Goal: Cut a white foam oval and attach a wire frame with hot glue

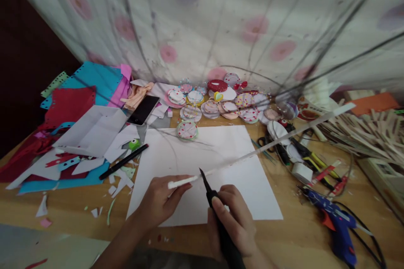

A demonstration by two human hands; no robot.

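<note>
We see our left hand point(159, 201) pinching the near end of a long clear ruler point(252, 153) that slants far-right across the white sheet point(233, 151) on the worktop point(303, 235). Our right hand point(235, 222) grips a black pen point(217, 214), its lower end cut off; the ruler's far end blurs among clutter.

No readable text anywhere, no labels or brands legible, printing on the far-right packet point(307, 111) too blurred (red and white only)
</note>
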